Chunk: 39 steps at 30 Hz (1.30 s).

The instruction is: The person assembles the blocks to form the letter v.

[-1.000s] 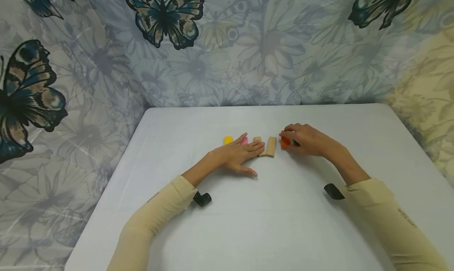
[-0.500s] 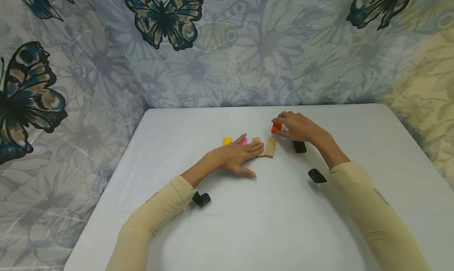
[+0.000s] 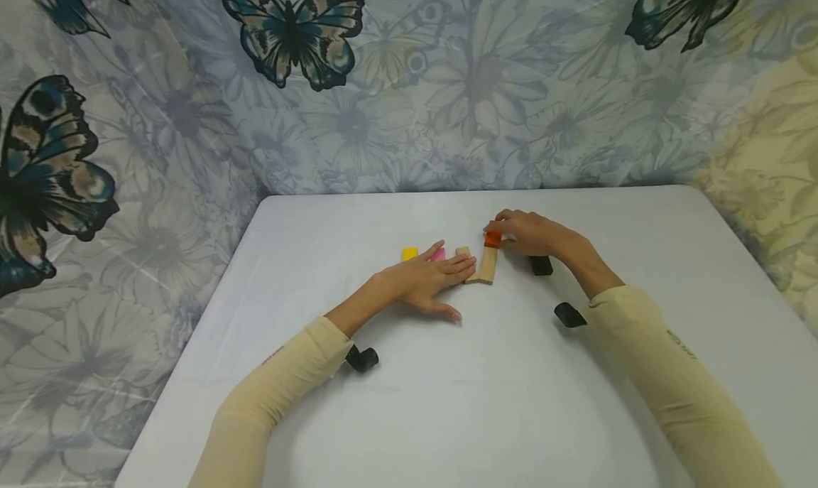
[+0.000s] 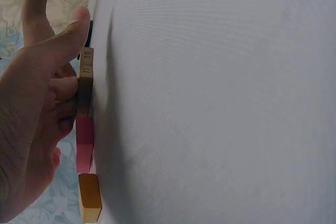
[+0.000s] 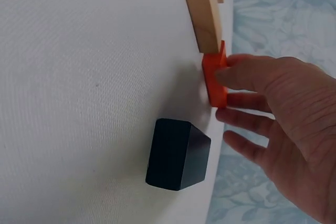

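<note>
In the head view, my left hand (image 3: 428, 278) lies with straight, spread fingers over a row of small blocks. Its fingertips rest on the light wooden blocks (image 3: 463, 251), and it partly covers a pink block (image 3: 438, 256). My right hand (image 3: 537, 235) pinches an orange block (image 3: 493, 239) between thumb and fingers. That orange block (image 5: 212, 85) meets the far end of a longer wooden block (image 5: 202, 14) in the right wrist view. Printed numbers show on the ends of the wooden blocks (image 4: 86, 59) in the left wrist view.
A yellow block (image 3: 410, 253) stands at the row's left end. Near the right hand sits a black block (image 3: 541, 266). Everything is on a white table (image 3: 447, 403), with a patterned cloth (image 3: 479, 104) behind it. Black devices (image 3: 362, 360) hang at both wrists.
My right hand has carried the orange block leftward from beside the black block to the far end of the right wooden block. The left hand has stayed in place.
</note>
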{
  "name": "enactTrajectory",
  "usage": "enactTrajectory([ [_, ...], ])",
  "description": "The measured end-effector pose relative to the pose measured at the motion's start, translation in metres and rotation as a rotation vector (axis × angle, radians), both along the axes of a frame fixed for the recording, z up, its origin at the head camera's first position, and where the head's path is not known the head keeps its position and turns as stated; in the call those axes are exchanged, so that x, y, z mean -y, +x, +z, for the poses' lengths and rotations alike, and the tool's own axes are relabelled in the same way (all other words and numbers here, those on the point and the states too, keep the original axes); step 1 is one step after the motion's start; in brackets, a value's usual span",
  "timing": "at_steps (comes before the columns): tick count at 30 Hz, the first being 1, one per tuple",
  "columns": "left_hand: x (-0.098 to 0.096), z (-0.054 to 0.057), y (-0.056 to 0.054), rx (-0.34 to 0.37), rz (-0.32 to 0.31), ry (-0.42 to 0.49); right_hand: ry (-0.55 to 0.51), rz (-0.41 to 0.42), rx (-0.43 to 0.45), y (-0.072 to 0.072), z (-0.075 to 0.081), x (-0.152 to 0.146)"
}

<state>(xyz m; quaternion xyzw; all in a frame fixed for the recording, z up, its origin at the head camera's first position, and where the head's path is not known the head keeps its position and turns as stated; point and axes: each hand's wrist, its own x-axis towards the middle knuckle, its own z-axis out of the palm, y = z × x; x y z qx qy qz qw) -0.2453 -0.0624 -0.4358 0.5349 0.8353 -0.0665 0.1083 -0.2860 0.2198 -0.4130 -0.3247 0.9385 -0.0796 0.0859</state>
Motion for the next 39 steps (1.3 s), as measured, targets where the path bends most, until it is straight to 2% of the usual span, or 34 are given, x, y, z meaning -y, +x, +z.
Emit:
enactTrajectory([
  [11,0.0008,-0.0012,-0.0003,-0.009,0.000,0.009,0.033,0.029,-0.008,0.0002,0.0009,0.0027],
  [22,0.0014,-0.0022,0.0002,-0.008,0.001,0.004,0.006,0.022,0.006,0.0048,0.0013,0.0055],
  [39,0.0030,-0.0006,-0.0006,-0.003,-0.004,0.016,-0.032,0.043,0.020,0.0039,0.0006,0.0011],
])
